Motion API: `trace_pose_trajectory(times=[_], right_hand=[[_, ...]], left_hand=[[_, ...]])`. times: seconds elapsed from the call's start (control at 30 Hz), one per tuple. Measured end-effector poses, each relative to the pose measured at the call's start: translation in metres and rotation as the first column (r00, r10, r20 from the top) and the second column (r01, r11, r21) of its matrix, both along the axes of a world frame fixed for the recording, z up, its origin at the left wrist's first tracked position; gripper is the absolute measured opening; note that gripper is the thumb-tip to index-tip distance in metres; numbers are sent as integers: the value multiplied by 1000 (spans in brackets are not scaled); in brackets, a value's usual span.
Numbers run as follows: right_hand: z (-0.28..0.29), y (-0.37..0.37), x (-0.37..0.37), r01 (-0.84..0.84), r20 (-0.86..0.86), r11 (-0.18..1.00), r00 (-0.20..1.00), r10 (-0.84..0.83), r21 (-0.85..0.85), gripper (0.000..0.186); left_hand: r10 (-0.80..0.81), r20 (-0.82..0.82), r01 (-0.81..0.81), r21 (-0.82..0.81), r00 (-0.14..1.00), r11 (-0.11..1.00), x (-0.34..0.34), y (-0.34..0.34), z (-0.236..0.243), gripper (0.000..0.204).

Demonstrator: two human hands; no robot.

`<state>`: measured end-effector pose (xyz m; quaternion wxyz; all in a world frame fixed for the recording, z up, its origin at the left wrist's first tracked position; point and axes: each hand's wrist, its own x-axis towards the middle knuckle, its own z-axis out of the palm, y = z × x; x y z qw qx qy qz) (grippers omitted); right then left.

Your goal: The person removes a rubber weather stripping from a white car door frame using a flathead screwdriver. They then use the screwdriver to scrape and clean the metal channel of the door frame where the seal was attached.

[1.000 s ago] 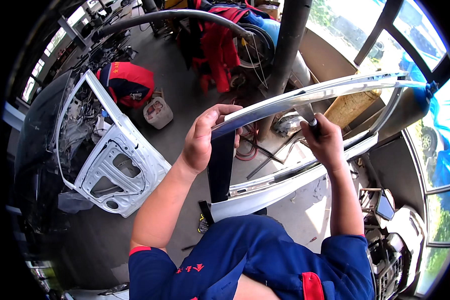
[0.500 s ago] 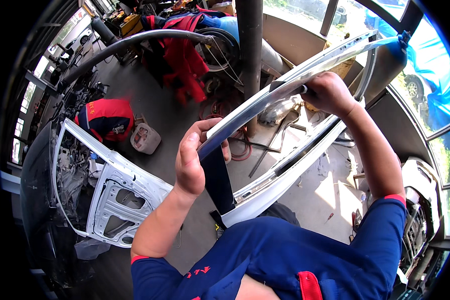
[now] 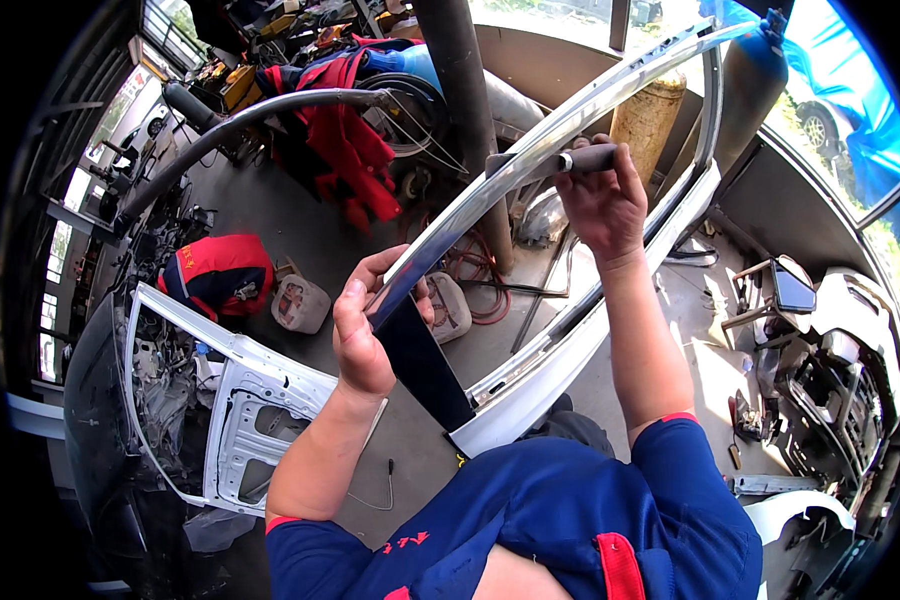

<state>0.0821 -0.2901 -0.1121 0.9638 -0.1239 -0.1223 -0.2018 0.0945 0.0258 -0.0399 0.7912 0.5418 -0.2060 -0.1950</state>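
the left hand [image 3: 362, 335] is gripping the low end of the shiny trim [image 3: 530, 165] on the door frame [image 3: 610, 300], and the right hand [image 3: 602, 195] is clenching a tool [image 3: 570, 160] higher up against it.

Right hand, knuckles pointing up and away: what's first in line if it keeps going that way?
Likely the yellowish cylinder just beyond the right hand, which grips a tool handle against the door frame. Depth is unclear.

Grey concrete floor [image 3: 270, 215] with white car door [image 3: 240, 420], plastic jug [image 3: 300, 303], red hose [image 3: 475, 285].
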Motion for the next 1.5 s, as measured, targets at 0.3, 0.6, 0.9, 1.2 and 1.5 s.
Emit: trace_pose_trajectory(times=[0.3, 0.6, 0.9, 1.2, 1.5], right_hand=[[45, 22, 9, -112, 231, 868, 973, -3, 483, 38], [43, 24, 11, -175, 251, 864, 966, 58, 472, 36], [44, 39, 16, -242, 350, 861, 933, 81, 446, 39], [63, 14, 10, -237, 166, 914, 967, 192, 328, 36], [61, 16, -8, -203, 182, 922, 972, 149, 331, 38]], left_hand=[[-14, 13, 14, -21, 1000, 1000, -11, 2, 1, 60], [63, 22, -64, 52, 998, 997, -12, -2, 9, 59], [123, -19, -122, 58, 992, 991, -18, -4, 12, 57], [41, 17, -42, 63, 999, 997, -19, 2, 10, 57], [7, 67, -9, 31, 998, 999, -24, 2, 7, 58]])
